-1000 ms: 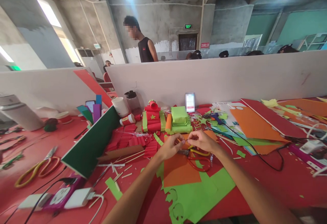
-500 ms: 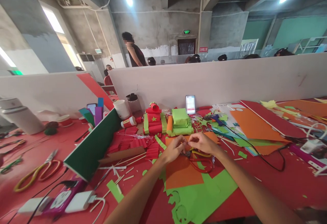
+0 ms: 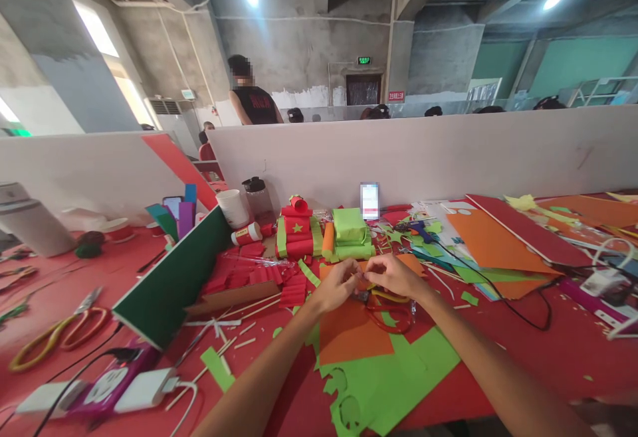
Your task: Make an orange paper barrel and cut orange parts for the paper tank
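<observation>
My left hand (image 3: 339, 285) and my right hand (image 3: 393, 276) meet over the middle of the table, fingertips pinched close together. Whatever is between them is too small and covered to make out. Just below lie scissors with red and yellow handles (image 3: 391, 297), partly hidden by my right hand. Under them is an orange paper sheet (image 3: 353, 341), resting on a green paper sheet (image 3: 399, 384) with round cut-outs. Beyond my hands stand a red paper model with a star (image 3: 298, 228), a green paper-wrapped block (image 3: 350, 224) and an orange paper roll (image 3: 327, 240).
A phone (image 3: 369, 201) leans on the white partition (image 3: 423, 158). Left are a dark green board (image 3: 174, 284), a paper cup stack (image 3: 232, 208), another pair of scissors (image 3: 62, 331) and a power strip (image 3: 109, 384). Orange sheets (image 3: 488, 238) and a black cable (image 3: 498, 287) lie right.
My hands stay pinched together in nearly the same place over the scissors. The view has shifted slightly, and the person standing behind the partition has turned.
</observation>
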`<state>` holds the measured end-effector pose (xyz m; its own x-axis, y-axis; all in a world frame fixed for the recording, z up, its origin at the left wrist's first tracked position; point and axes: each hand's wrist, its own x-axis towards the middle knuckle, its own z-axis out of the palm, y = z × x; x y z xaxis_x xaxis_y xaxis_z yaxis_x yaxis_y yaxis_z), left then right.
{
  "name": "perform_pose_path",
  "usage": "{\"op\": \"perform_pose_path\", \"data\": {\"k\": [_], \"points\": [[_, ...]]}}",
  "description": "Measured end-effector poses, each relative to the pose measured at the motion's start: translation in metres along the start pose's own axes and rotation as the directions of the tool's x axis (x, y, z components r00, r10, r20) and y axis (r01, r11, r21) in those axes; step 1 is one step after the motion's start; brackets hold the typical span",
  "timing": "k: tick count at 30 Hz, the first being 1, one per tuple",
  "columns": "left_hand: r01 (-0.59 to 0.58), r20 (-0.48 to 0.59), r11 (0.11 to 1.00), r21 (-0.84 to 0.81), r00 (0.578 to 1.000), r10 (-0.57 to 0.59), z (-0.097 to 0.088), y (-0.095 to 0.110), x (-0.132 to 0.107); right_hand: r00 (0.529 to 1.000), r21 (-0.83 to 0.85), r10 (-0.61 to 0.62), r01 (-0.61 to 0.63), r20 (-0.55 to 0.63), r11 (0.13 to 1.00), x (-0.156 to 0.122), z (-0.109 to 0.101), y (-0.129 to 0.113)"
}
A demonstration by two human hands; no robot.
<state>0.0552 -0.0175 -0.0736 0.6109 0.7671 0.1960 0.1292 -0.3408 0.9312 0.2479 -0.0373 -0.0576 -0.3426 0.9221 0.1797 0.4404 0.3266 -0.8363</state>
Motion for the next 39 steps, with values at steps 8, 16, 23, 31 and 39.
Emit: {"op": "perform_pose_path", "data": {"k": [8, 16, 23, 31, 39], "points": [[-0.014, 0.006, 0.999, -0.037, 1.0, 0.014, 0.0, -0.001, 0.0, 1.0, -0.006, 0.002, -0.002, 0.014, 1.0, 0.001, -0.001, -0.003], [-0.001, 0.046, 0.994, -0.106, 0.999, 0.006, 0.0, -0.001, -0.001, 0.999, 0.033, 0.03, -0.031, 0.036, 0.999, -0.001, -0.003, -0.005], [0.004, 0.063, 0.992, -0.123, 0.998, 0.004, 0.0, 0.001, -0.002, 0.999, 0.026, 0.003, -0.004, 0.039, 1.0, -0.003, -0.007, -0.01], [0.0, 0.055, 0.994, -0.107, 0.998, 0.006, 0.0, 0.001, -0.001, 0.999, 0.008, 0.001, -0.002, 0.045, 1.0, -0.003, -0.006, -0.01], [0.0, 0.055, 0.998, -0.063, 0.999, 0.003, -0.001, 0.0, 0.0, 0.998, 0.014, 0.028, -0.029, 0.052, 0.999, -0.002, -0.006, -0.007]]}}
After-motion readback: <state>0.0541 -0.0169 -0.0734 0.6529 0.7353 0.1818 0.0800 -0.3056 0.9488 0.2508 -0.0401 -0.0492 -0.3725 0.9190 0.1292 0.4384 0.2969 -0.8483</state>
